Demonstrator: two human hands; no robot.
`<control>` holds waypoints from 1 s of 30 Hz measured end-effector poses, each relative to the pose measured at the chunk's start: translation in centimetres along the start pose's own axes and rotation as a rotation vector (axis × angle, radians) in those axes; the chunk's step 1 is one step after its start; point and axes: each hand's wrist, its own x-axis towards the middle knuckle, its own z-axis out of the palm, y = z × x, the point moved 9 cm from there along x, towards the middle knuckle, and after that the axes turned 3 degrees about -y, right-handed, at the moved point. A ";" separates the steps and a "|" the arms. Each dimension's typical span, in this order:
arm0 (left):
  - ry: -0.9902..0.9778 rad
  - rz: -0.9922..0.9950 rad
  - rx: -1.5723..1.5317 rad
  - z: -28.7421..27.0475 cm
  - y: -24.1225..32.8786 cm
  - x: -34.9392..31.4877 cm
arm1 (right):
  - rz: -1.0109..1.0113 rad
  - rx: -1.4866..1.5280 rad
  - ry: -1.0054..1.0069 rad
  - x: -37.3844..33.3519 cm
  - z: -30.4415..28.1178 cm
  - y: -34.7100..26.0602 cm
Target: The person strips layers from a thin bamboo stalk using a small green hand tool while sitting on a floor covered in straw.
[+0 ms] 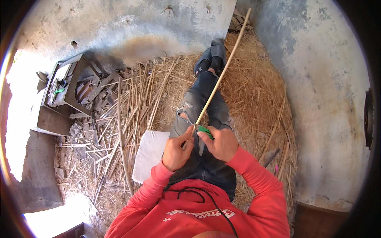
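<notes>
Head view: straw litter [254, 85] spread under and around my outstretched legs [195, 95]. Long pale stick [224, 66] slants up over legs, far end well away, near end at my hands. My left hand [176, 154] closed on stick's near end, pinching. My right hand [223, 144] clamped round green-handled tool [205, 131], working end right by stick; contact too small to tell. Step in hand, I judge: trimming or scraping near end. Next move calls for firm left pinch, shallow tool angle, left fingers clear.
</notes>
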 end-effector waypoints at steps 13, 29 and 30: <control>-0.011 -0.182 -0.126 0.1 -2.1 -1.3 | 0.102 0.069 0.090 1.4 -2.6 2.4; -0.186 -0.132 -0.415 1.6 -0.5 -1.8 | 0.070 -0.009 0.019 1.1 -1.1 1.5; -0.125 -0.062 -0.445 1.0 -0.1 -0.9 | 0.099 0.047 0.080 1.9 -2.6 2.0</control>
